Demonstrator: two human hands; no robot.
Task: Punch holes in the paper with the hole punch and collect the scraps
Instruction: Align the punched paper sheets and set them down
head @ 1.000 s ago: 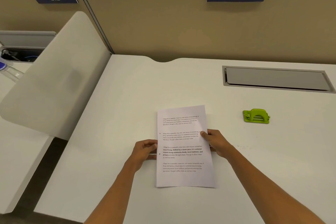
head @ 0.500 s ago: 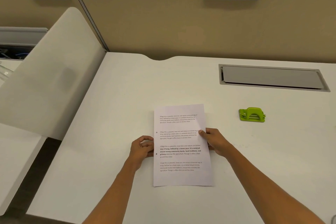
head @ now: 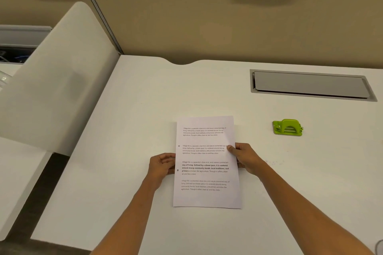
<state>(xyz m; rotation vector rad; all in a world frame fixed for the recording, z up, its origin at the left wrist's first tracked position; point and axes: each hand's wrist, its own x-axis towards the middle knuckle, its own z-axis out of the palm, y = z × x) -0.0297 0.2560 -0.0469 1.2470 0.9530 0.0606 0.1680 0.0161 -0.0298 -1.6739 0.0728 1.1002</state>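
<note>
The paper [head: 207, 161] is pinched at both long edges by the left hand [head: 162, 164] and right hand [head: 246, 158], seemingly for squaring; the hole punch [head: 287, 127] is left untouched on the table [head: 145, 109].

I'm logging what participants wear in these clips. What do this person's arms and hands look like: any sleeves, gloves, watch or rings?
Both forearms are bare up to the frame's bottom edge; no sleeve shows. The left hand and right hand wear no gloves. No watch, bracelet or ring is visible on either wrist or on the fingers that show. No markings can be made out.
</note>
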